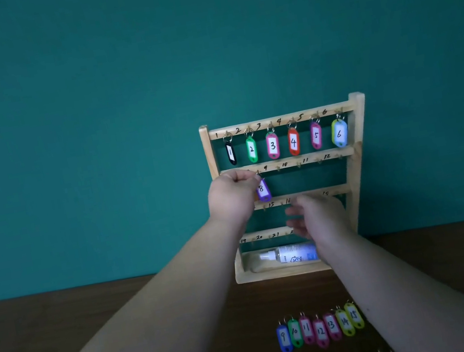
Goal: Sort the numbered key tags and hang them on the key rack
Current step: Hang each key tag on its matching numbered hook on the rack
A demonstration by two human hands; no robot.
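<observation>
Left hand [230, 198] hides the key rack [352, 154] rail beside tag 8 [262, 190].

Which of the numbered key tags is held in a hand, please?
The purple tag 8: the left hand pinches its ring; all others hang on the rack or lie on the table.

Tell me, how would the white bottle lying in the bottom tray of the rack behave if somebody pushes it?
The bottle looks round and lies on its side, so it would probably roll, though the front wall of the tray should stop it. It seems plastic, so likely light and not fragile.
</observation>
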